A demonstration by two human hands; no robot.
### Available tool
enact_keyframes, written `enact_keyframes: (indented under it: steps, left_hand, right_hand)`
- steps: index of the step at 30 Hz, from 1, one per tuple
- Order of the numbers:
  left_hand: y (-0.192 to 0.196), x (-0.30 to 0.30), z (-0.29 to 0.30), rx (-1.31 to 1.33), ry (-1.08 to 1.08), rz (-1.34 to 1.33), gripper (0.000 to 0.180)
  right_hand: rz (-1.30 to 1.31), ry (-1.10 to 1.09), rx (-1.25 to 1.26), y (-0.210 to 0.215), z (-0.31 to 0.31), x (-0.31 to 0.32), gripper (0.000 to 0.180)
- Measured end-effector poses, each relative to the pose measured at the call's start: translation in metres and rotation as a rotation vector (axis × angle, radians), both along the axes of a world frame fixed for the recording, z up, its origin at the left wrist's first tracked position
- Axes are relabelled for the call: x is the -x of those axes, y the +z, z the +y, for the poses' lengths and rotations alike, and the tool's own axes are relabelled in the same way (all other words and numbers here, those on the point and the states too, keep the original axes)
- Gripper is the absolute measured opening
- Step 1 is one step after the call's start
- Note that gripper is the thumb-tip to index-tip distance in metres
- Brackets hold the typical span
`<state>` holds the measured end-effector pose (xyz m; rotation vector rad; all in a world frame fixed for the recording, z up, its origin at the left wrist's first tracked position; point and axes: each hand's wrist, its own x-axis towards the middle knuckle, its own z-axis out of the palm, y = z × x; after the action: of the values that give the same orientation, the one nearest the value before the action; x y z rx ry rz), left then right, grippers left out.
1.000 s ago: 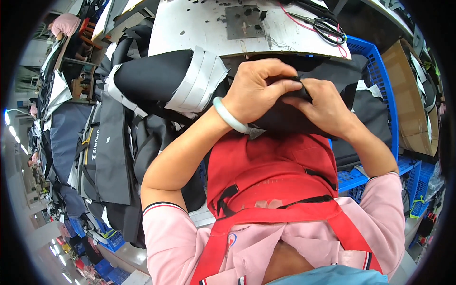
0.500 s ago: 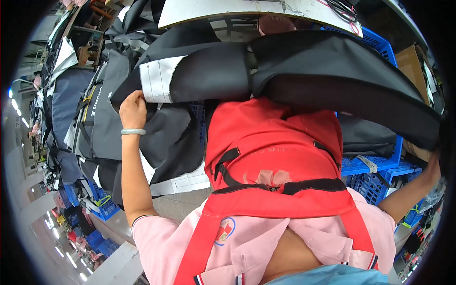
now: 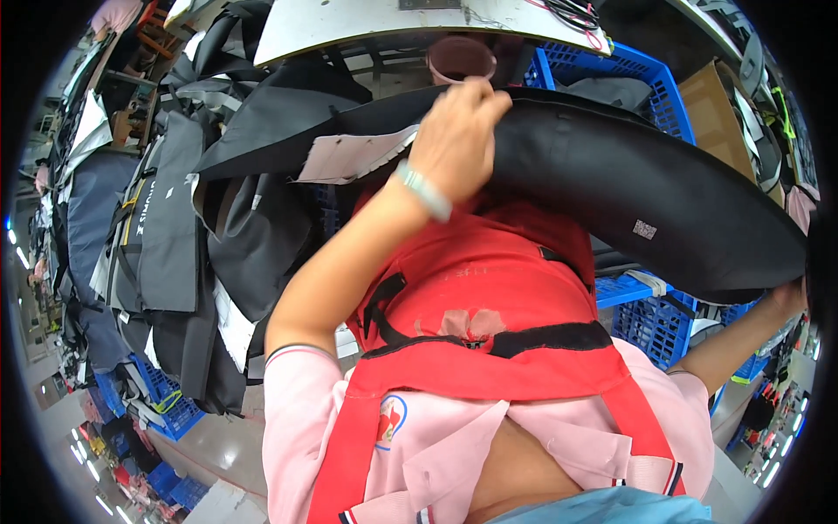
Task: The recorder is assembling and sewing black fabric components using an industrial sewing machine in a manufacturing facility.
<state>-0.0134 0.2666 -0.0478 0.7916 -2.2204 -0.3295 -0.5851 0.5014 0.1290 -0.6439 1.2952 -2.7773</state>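
A long black sheet of smooth, leather-like material (image 3: 602,175) bows across in front of me, folded over lengthwise, with a small printed patch toward its right end. My left hand (image 3: 458,144) is closed at the sheet's upper edge near the middle, fingers bent over it and slightly blurred. My right hand (image 3: 790,298) is at the far right, closed at the sheet's lower right end; its fingertips are partly hidden. Left of my left hand, a pale strip (image 3: 356,155) shows on the sheet's left part.
Dark cut pieces (image 3: 170,218) lie piled on the left. A white table (image 3: 349,26) with coiled black cable (image 3: 572,12) stands ahead, with a pink bucket (image 3: 461,59) below its edge. Blue crates (image 3: 676,109) and a cardboard box (image 3: 717,122) are on the right.
My left hand has moved from the sheet's left end, by the pale strip, to the right and up to its middle edge. The sheet has turned over partly, showing the printed patch.
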Motion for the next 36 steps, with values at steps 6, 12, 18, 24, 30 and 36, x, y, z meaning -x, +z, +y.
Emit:
enact_keyframes:
  steps: [6, 12, 18, 24, 30, 36]
  left_hand:
    - [-0.097, 0.010, -0.077, -0.355, 0.063, -0.704, 0.036]
    - [-0.059, 0.004, -0.057, -0.576, -0.076, -0.413, 0.028]
    - [-0.021, -0.010, -0.059, -0.679, -0.194, -0.448, 0.026]
    - [-0.015, -0.025, -0.056, -0.755, -0.358, -0.165, 0.019]
    - [0.027, -0.037, -0.025, -0.993, -0.152, -0.268, 0.034]
    - [0.101, -0.057, -0.054, 0.007, 0.027, -0.431, 0.032]
  right_hand:
    - [0.037, 0.378, -0.550, -0.035, 0.062, 0.113, 0.048]
    - [1.005, -0.328, -1.748, -0.120, 0.017, 0.093, 0.044]
    - [1.026, 0.887, -1.247, -0.159, -0.184, -0.270, 0.039]
    - [1.299, 1.082, -0.812, -0.206, -0.223, -0.356, 0.013]
    - [1.271, 1.172, -0.915, -0.165, -0.229, -0.380, 0.014]
    - [1.357, 1.133, -0.791, -0.101, -0.266, -0.387, 0.026]
